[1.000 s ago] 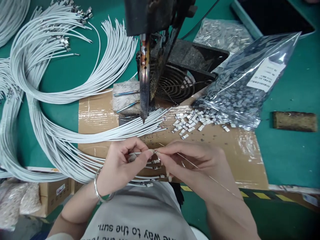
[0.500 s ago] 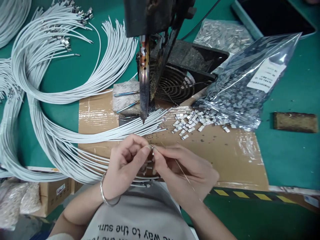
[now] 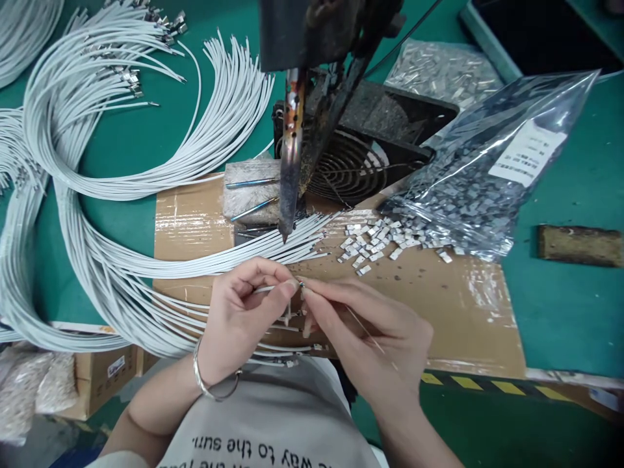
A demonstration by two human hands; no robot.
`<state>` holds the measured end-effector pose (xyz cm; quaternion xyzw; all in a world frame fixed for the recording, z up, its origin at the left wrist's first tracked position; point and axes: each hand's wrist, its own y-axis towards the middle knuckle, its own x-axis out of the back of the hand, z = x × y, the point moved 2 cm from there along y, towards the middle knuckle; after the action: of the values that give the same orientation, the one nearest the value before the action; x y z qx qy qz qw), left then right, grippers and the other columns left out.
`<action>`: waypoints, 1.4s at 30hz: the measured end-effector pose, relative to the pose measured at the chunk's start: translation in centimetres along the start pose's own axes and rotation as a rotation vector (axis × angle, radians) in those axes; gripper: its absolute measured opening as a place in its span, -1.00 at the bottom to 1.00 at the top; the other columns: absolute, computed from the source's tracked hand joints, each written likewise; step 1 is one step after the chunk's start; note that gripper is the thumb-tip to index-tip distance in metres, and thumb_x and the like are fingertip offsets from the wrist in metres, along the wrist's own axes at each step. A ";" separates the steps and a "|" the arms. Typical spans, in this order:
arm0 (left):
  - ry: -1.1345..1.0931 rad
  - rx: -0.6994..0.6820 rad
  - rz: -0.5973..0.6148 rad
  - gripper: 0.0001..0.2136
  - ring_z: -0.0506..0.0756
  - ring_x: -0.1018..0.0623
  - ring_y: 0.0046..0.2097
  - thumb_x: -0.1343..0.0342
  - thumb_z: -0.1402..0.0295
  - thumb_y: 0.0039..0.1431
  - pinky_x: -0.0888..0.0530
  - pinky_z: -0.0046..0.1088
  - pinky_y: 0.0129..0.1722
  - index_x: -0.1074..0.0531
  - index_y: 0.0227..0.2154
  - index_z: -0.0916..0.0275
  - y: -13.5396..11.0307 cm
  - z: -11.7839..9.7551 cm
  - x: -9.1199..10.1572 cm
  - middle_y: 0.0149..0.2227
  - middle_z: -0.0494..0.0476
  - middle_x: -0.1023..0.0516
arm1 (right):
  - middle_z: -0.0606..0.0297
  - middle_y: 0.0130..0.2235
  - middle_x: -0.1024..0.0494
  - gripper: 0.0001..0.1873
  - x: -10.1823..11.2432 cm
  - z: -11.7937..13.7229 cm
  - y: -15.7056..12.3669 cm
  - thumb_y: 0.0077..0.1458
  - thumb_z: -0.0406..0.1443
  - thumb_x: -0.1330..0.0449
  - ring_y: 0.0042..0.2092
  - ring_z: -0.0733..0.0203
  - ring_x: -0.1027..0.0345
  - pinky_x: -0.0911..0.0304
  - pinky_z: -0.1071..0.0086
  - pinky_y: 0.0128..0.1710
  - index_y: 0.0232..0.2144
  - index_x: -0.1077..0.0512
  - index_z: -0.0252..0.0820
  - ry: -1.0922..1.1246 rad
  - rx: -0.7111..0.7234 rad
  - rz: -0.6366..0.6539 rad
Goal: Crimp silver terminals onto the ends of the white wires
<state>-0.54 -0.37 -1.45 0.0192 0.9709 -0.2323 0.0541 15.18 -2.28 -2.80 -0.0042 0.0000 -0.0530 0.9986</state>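
My left hand [image 3: 251,315] is closed in a pinch on a white wire [image 3: 264,288], its tip pointing right. Fingertip to fingertip with it, my right hand [image 3: 377,328] pinches a tiny metal terminal [image 3: 301,285], mostly hidden by the fingers. A thin solder-like wire [image 3: 364,329] runs across the right palm from between the fingers. Just above the hands hangs the pointed tip of a soldering iron [image 3: 288,195]. Loose metal terminals [image 3: 373,240] lie beyond the right hand on the cardboard [image 3: 439,312]. Below the left hand, several white wires end in metal terminals [image 3: 291,363].
Bundles of white wires [image 3: 146,185] curve over the left side. A black fan [image 3: 346,166] stands behind the iron, beside a pale block [image 3: 251,188] holding metal rods. To the right lie a clear bag of terminals [image 3: 468,175], a brown block [image 3: 580,246] and a dark-screened device [image 3: 541,32].
The view has shifted slightly. My hands stay together at the fingertips, and a white wire now shows between the left thumb and fingers.
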 end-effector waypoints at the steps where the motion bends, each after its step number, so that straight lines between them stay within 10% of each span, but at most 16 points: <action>1: 0.028 -0.012 -0.009 -0.93 -0.08 -0.46 -0.46 -0.34 0.41 0.25 -0.44 -0.65 -0.47 -0.59 -0.36 0.25 0.0 -0.1 -0.1 -0.45 0.01 -0.58 | 0.33 -0.44 -0.65 -0.78 0.2 -0.1 0.2 0.24 -0.39 -0.36 -0.54 0.33 -0.46 -0.46 0.47 -0.56 -0.17 -0.75 0.03 0.054 -0.098 0.027; 6: 0.216 -0.109 -0.092 -0.93 -0.06 -0.51 -0.48 -0.31 0.50 0.16 -0.45 -0.62 -0.50 -0.55 -0.41 0.26 -0.3 -0.7 -0.7 -0.46 0.04 -0.63 | 0.32 -0.40 -0.70 -0.88 0.8 -0.5 0.6 0.22 -0.26 -0.41 -0.56 0.35 -0.46 -0.47 0.52 -0.60 -0.21 -0.76 0.04 0.213 -0.351 0.133; 29: 0.308 -0.140 -0.045 -0.92 -0.01 -0.57 -0.42 -0.27 0.51 0.17 -0.45 -0.57 -0.46 -0.53 -0.42 0.24 -0.4 -0.8 -0.4 -0.45 0.05 -0.64 | 0.34 -0.45 -0.62 -0.83 1.8 -0.1 1.4 0.21 -0.33 -0.40 -0.56 0.35 -0.41 -0.39 0.48 -0.60 -0.20 -0.76 0.06 0.073 -0.216 0.135; 42: 0.376 -0.127 -0.017 -0.92 -0.04 -0.53 -0.44 -0.26 0.52 0.12 -0.44 -0.62 -0.47 -0.53 -0.44 0.25 -0.4 -1.0 -0.5 -0.48 0.03 -0.60 | 0.26 -0.23 -0.69 -0.75 3.2 1.6 2.4 0.35 -0.44 -0.22 -0.29 0.23 -0.58 -0.46 0.37 -0.29 -0.06 -0.62 -0.05 -0.498 0.373 0.429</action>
<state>-0.11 -0.23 -0.31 0.0504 0.9768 -0.1632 -0.1292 18.66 -0.18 -1.20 0.1652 -0.2513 0.1611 0.9400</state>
